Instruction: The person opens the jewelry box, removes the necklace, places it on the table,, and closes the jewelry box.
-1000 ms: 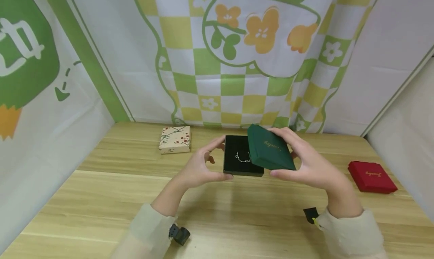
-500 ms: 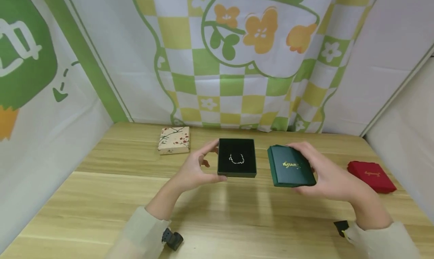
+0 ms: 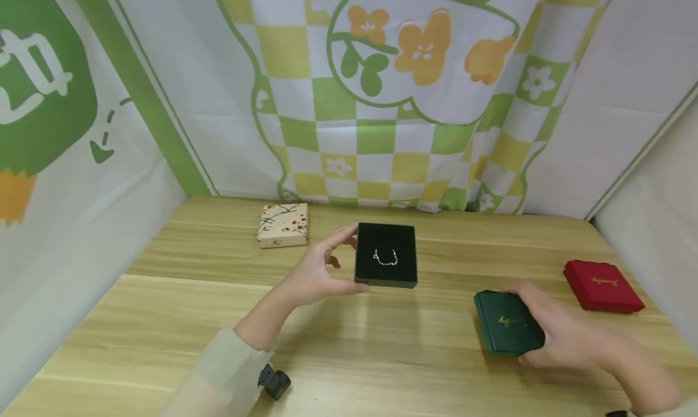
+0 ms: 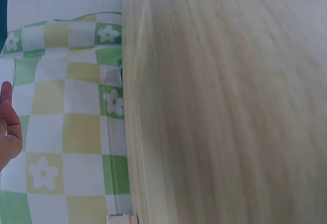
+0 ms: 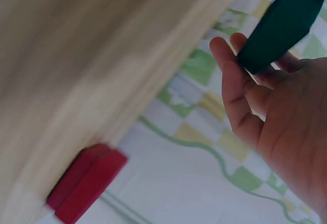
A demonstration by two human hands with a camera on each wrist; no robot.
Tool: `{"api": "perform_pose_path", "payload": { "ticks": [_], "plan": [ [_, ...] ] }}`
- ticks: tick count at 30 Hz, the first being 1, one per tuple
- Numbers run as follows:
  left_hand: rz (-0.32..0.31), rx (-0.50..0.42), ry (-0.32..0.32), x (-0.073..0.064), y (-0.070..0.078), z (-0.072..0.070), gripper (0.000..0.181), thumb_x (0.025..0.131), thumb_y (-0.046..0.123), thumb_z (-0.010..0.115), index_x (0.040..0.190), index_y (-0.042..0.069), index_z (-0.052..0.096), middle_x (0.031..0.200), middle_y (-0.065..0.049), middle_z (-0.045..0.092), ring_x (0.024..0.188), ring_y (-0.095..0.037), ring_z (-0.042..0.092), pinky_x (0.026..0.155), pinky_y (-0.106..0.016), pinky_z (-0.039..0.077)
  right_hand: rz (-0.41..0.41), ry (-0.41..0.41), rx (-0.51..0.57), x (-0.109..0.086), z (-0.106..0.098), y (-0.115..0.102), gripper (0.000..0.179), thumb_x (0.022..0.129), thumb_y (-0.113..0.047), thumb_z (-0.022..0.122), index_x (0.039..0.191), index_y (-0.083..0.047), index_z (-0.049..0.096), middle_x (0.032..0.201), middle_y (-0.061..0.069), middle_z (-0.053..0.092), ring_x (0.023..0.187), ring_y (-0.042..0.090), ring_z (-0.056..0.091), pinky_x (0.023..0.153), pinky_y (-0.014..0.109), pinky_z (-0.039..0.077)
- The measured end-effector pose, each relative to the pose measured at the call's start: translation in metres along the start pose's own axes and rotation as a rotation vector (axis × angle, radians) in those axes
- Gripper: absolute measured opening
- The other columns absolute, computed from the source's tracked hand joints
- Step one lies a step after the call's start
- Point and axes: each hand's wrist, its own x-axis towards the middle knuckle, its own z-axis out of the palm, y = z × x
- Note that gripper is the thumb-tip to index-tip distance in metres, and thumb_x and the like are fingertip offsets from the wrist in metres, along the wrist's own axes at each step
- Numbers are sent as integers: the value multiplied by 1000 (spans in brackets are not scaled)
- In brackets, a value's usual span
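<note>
My left hand (image 3: 313, 274) grips the left side of a jewelry box base (image 3: 386, 274), thumb along its near edge, and holds it above the table. Inside, on black padding, lies a silver chain bracelet (image 3: 386, 260) in a U shape. Off to the right, my right hand (image 3: 567, 332) holds the green box lid (image 3: 509, 323) with gold lettering, low over the table. The right wrist view shows the fingers of the right hand (image 5: 286, 96) around the edge of the green lid (image 5: 281, 25). In the left wrist view only part of the left hand (image 4: 9, 132) shows.
A red jewelry box (image 3: 602, 286) sits at the right of the wooden table (image 3: 218, 320). A cream box with a floral print (image 3: 283, 225) stands at the back left. Behind the table hangs a checkered curtain (image 3: 376, 144).
My right hand has pulled the green lid off the base and carried it right and toward me, lowering it. The bracelet is fully uncovered. The left hand has barely moved.
</note>
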Motion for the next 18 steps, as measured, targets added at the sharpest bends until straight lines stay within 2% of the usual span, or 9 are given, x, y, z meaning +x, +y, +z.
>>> {"api": "perform_pose_path", "payload": {
  "ticks": [4, 7, 10, 13, 18],
  "plan": [
    [-13, -15, 32, -3, -1, -7, 100, 72, 13, 87, 155, 8, 32, 152, -13, 45, 127, -28, 47, 90, -40, 47, 65, -54, -88, -18, 6, 19, 97, 62, -45, 90, 138, -9, 42, 129, 2, 54, 110, 13, 50, 85, 28, 51],
    [-23, -36, 59, -5, -1, -13, 100, 72, 12, 86, 156, 7, 30, 158, -12, 37, 132, -29, 43, 93, -40, 47, 99, -80, -123, -28, 9, 30, 98, 63, -50, 89, 138, -8, 42, 132, 5, 53, 112, 19, 49, 86, 29, 51],
    [-23, -38, 64, -7, -1, -17, 100, 73, 12, 85, 156, 8, 30, 159, -12, 35, 134, -30, 42, 94, -42, 47, 107, -79, -149, -35, 13, 37, 97, 61, -51, 90, 135, -8, 45, 131, 5, 53, 112, 23, 49, 85, 30, 51],
    [-17, -25, 53, -8, 0, -17, 100, 72, 13, 86, 156, 8, 31, 157, -11, 38, 133, -31, 43, 95, -42, 47, 124, -100, -137, -41, 18, 40, 95, 61, -50, 90, 134, -8, 45, 131, 6, 50, 114, 29, 48, 81, 38, 52],
    [8, 4, 21, -8, 3, -14, 100, 72, 13, 87, 155, 10, 32, 156, -10, 40, 129, -29, 46, 92, -42, 47, 166, -128, -53, -46, 20, 41, 97, 61, -43, 91, 137, -7, 43, 134, 14, 44, 117, 39, 44, 75, 55, 51]
  ]
}}
